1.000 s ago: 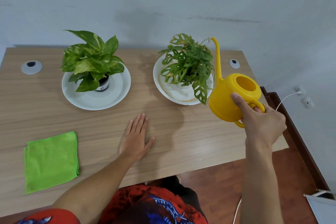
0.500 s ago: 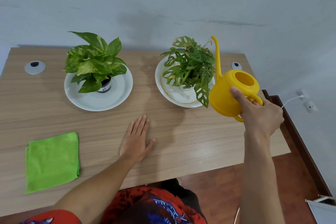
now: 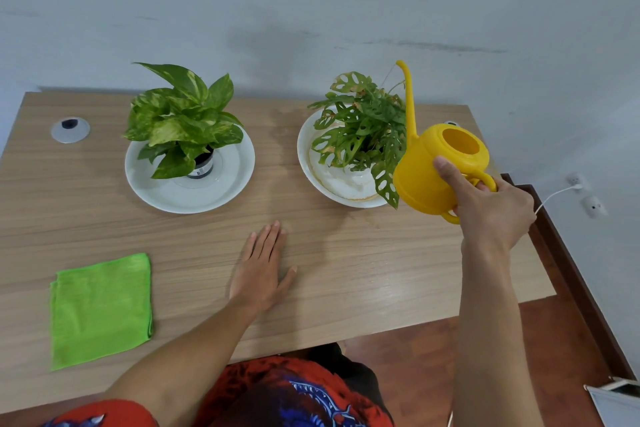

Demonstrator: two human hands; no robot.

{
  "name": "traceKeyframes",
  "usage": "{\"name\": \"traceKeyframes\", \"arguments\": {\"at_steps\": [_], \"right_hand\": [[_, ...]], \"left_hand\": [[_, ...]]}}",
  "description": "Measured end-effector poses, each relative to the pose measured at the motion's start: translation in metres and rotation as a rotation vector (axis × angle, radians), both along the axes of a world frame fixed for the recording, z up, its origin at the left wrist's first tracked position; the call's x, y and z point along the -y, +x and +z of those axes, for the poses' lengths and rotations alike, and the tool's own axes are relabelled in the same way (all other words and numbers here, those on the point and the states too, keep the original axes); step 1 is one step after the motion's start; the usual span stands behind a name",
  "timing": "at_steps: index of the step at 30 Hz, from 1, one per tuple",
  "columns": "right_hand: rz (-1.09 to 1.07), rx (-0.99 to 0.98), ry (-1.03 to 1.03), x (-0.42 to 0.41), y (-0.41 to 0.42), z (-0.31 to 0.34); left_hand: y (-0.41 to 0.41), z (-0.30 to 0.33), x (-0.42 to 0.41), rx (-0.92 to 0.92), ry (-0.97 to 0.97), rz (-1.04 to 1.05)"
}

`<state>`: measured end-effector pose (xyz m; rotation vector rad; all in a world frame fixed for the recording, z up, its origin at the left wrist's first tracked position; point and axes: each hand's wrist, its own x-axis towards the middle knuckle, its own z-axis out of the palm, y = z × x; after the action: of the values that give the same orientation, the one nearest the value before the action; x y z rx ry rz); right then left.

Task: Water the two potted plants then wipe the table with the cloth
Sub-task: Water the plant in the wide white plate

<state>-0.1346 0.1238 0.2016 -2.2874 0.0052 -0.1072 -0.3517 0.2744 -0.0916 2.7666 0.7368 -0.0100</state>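
Observation:
My right hand grips the handle of a yellow watering can, held in the air just right of the right plant, its long spout pointing up. That holey-leaved plant stands in a white dish. A broad-leaved plant in a small dark pot stands on a white plate to the left. My left hand lies flat on the wooden table, fingers together, holding nothing. A folded green cloth lies at the front left.
A round grey cable cap sits at the table's back left, another is half hidden behind the can. The wall runs along the table's far edge. To the right are the table's edge, a brown floor, a white cable and wall sockets.
My right hand has carried the watering can slightly up and left, closer to the right plant's leaves. My left hand has stayed flat on the table.

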Motion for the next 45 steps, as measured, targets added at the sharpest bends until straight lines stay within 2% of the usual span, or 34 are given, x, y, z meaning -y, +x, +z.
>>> {"name": "traceKeyframes", "arguments": {"at_steps": [31, 45], "right_hand": [[0.081, -0.020, -0.015, -0.014, -0.022, 0.001], [0.019, -0.012, -0.032, 0.004, -0.017, -0.001]], "left_hand": [[0.002, -0.001, 0.000, -0.048, 0.016, 0.003], [0.001, 0.001, 0.001, -0.026, 0.019, 0.002]]}}
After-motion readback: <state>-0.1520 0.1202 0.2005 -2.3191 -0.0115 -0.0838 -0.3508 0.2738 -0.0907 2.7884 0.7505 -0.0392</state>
